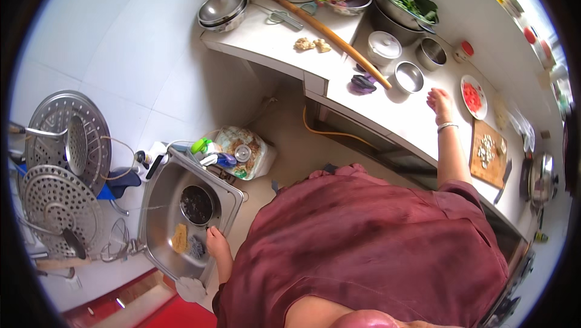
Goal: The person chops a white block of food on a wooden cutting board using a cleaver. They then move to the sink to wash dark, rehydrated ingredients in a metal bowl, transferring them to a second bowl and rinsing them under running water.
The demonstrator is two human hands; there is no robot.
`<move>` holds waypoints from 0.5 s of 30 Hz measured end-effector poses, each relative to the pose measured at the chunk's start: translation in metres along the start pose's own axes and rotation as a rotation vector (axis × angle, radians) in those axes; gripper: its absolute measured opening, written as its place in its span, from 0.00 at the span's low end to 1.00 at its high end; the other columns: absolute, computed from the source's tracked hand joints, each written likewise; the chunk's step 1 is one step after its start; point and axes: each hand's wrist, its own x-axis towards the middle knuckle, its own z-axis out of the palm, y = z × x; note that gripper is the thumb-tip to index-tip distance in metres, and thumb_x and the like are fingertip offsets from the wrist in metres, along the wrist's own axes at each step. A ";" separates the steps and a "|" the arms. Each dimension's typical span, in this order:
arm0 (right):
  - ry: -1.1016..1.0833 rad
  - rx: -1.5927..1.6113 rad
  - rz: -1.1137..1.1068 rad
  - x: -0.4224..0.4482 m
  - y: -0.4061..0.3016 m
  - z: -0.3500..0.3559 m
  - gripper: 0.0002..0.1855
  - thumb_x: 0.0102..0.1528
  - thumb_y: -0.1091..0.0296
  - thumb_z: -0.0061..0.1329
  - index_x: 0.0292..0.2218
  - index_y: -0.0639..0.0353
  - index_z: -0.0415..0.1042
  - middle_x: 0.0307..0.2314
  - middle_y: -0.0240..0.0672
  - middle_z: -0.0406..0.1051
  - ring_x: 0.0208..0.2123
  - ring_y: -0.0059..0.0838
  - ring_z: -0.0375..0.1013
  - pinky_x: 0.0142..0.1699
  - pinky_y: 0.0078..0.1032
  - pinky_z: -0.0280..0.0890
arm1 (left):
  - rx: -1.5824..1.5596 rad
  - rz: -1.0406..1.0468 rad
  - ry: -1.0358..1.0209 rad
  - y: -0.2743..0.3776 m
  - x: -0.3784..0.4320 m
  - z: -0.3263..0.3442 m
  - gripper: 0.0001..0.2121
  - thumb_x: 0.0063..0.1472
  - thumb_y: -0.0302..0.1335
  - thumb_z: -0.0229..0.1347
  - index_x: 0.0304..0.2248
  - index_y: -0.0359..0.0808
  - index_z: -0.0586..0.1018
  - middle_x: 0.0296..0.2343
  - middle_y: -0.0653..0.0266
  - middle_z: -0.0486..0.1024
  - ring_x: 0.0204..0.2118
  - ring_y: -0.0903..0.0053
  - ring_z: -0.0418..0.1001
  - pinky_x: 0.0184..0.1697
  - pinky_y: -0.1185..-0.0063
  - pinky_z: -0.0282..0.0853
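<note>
My left hand (218, 241) is over the right side of a steel sink (163, 255), at the near rim of a round metal bowl (196, 205) with dark, wet contents. A small dark bit shows at its fingertips; whether they grip it or the bowl is unclear. Beside the bowl lie a tan cloth or sponge (179, 238) and a grey steel-wool scourer (196, 247). Out over the white counter, my right hand (439, 102) has loosely curled fingers, with nothing visible in them. Nearest to it are a small steel bowl (408, 77) and a plate of chopped red pieces (472, 97).
A cutting board (481, 164) with chopped white pieces lies beside a knife (503, 182). A long wooden rolling pin (317, 26) crosses the counter near ginger (304, 44) and purple peelings (363, 84). A lidded white pot (384, 46) stands behind. Perforated steamer plates (59, 210) hang left.
</note>
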 end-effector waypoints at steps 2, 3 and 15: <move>0.115 0.085 0.012 0.029 -0.009 -0.006 0.07 0.53 0.66 0.49 0.35 0.56 0.69 0.26 0.31 0.72 0.27 0.22 0.72 0.35 0.23 0.69 | 0.039 -0.017 0.091 0.013 -0.008 -0.002 0.19 0.61 0.47 0.37 0.34 0.44 0.75 0.28 0.57 0.77 0.33 0.52 0.72 0.35 0.59 0.65; 0.180 0.121 0.020 0.037 -0.015 -0.002 0.07 0.53 0.67 0.49 0.34 0.56 0.69 0.26 0.31 0.72 0.26 0.22 0.72 0.35 0.23 0.69 | 0.058 -0.025 0.138 0.017 -0.012 -0.001 0.19 0.61 0.47 0.37 0.34 0.45 0.75 0.28 0.57 0.77 0.33 0.52 0.72 0.35 0.59 0.65; -0.895 -0.410 -0.882 -0.055 -0.100 0.329 0.16 0.55 0.69 0.47 0.46 0.60 0.68 0.46 0.37 0.65 0.33 0.24 0.73 0.40 0.22 0.68 | 0.050 -0.069 0.118 0.009 -0.004 0.003 0.17 0.59 0.46 0.41 0.32 0.42 0.75 0.28 0.57 0.77 0.33 0.53 0.73 0.34 0.61 0.66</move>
